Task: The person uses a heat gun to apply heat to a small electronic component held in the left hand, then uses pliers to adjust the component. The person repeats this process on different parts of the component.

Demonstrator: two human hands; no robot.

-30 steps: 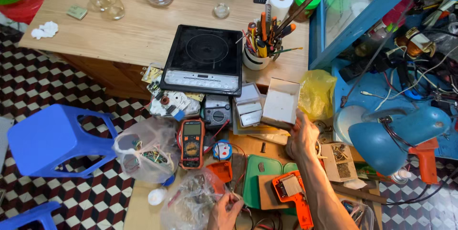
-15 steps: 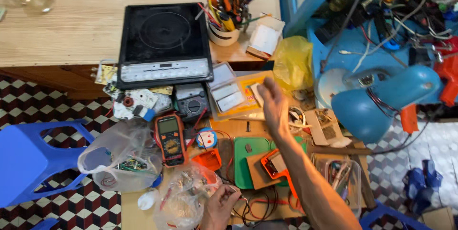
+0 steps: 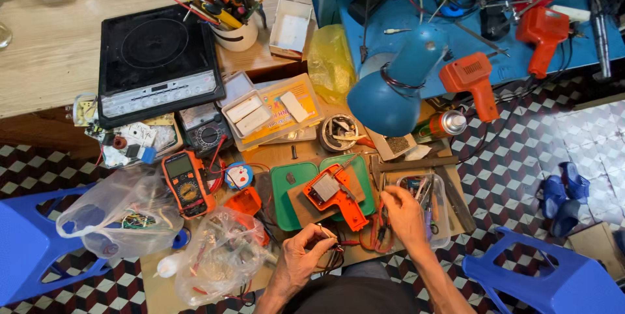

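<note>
orange tool (image 3: 333,195) between hands | lamp (image 3: 390,96) beyond | multimeter (image 3: 185,184) left

Checkered tile floor (image 3: 521,138), blue plastic stools (image 3: 553,281) either side (one each), wooden table (image 3: 58,47) up top, blue bench (image 3: 416,21) beyond.

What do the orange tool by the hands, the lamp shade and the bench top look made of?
Orange tool: moulded plastic, matte, with a grey metal-looking plate on it. Lamp shade: likely painted metal, glossy blue with highlights; could be plastic. Bench top: pale wood or wood-look laminate, grain visible.
</note>
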